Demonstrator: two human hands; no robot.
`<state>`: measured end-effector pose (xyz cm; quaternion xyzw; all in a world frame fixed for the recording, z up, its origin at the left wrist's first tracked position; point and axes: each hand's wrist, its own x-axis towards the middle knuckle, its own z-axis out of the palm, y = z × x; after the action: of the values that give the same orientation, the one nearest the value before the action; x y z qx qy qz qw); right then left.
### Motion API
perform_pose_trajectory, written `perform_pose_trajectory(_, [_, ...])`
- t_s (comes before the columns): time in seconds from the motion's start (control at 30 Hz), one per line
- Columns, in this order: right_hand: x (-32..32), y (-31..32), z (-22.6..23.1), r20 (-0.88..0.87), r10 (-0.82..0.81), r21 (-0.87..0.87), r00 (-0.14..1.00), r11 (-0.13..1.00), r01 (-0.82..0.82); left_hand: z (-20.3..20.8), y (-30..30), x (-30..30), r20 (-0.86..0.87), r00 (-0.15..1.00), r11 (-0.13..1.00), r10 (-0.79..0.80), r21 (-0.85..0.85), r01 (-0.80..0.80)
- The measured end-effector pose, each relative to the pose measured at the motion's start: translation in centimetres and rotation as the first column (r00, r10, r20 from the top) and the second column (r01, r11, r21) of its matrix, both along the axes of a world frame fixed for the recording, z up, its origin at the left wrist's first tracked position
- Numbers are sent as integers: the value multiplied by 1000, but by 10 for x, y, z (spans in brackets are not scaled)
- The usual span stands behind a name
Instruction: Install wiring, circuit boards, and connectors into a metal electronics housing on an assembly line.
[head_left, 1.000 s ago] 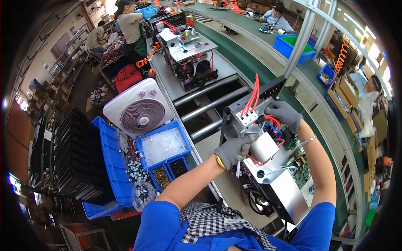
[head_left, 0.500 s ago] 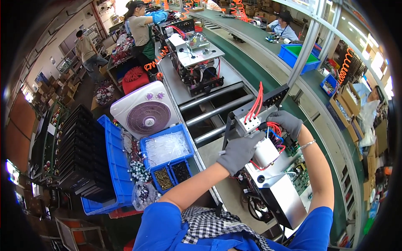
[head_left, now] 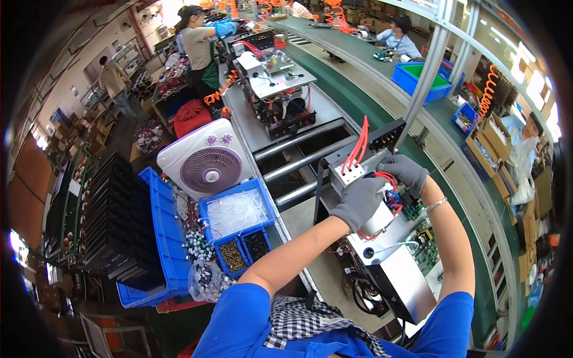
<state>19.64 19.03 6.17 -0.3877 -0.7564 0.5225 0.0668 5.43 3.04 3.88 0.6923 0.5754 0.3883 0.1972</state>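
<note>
Upright red wires point(head_left: 362, 142) and a black panel point(head_left: 385, 138) are standing just beyond the hands point(head_left: 361, 204), crowding that side; open space (above metal rollers point(head_left: 307, 160)) is stretching leftward toward a fan point(head_left: 206, 160).

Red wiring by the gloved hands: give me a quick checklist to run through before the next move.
1. Right hand at the looped red wires: ok.
2. Left hand near those wires: ok.
3. Secure grip by either hand: cannot tell, fingertips hidden.
4. Upright red wires attached at their upper ends: not ok, they stick up free.
5. White cylinder fully in view: not ok, the left glove covers part.
</note>
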Motion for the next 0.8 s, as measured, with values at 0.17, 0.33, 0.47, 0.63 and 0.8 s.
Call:
perform_pose_trajectory(0.17, [11,-7,19,-25,140,444,990,889,-115,-1,3,10,17,979,967,202,156,-202])
perform_pose_trajectory(0.33, [17,-30,40,-75,31,362,997,932,-2,-5,8,2,95,970,973,226,19,-229])
perform_pose_trajectory(0.47, [30,-38,41,-41,-3,362,999,932,18,9,6,15,150,959,969,239,-92,-228])
perform_pose_trajectory(0.63, [34,-35,34,-76,20,339,997,941,7,-7,11,6,187,965,981,185,29,-193])
perform_pose_trajectory(0.8, [35,-35,42,-55,53,353,997,935,-30,-8,14,6,116,966,973,231,-52,-227])
